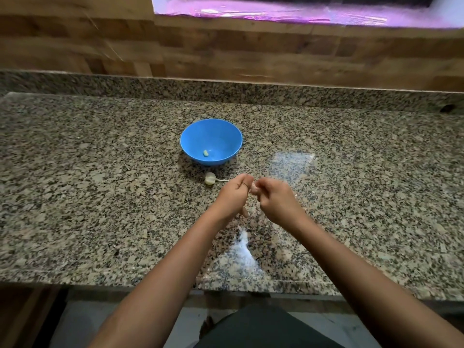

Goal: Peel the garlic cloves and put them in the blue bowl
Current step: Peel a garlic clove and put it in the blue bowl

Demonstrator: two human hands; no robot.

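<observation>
The left hand point(233, 194) and the right hand point(273, 199) meet above the desk point(100, 197), just in front of the blue bowl point(221, 136). On both, the fingers are curled inward with the tips brought together. They appear to pinch one small item between them. The fingers hide that item almost entirely; from the task it is judged to be a garlic clove under peeling. The head view is also blurred at the fingertips, so the state of the skin cannot be told. The blue bowl stands upright beyond the hands and contains one peeled clove point(205, 153) near its bottom. A garlic piece point(210, 178) with a thin stalk lies on the desk between the bowl and the left hand, apart from both. The task is judged to be at an early stage. To do the current step well, hold the garlic clove steady with one hand and lift the skin with the nails of the other, starting at the root end, where the skin is loosest. Pull the skin off in strips along the length. Apply light pressure, since a bare clove is slippery and may shoot out of the grip. Work close to the bowl, so that the drop into it is short.
</observation>
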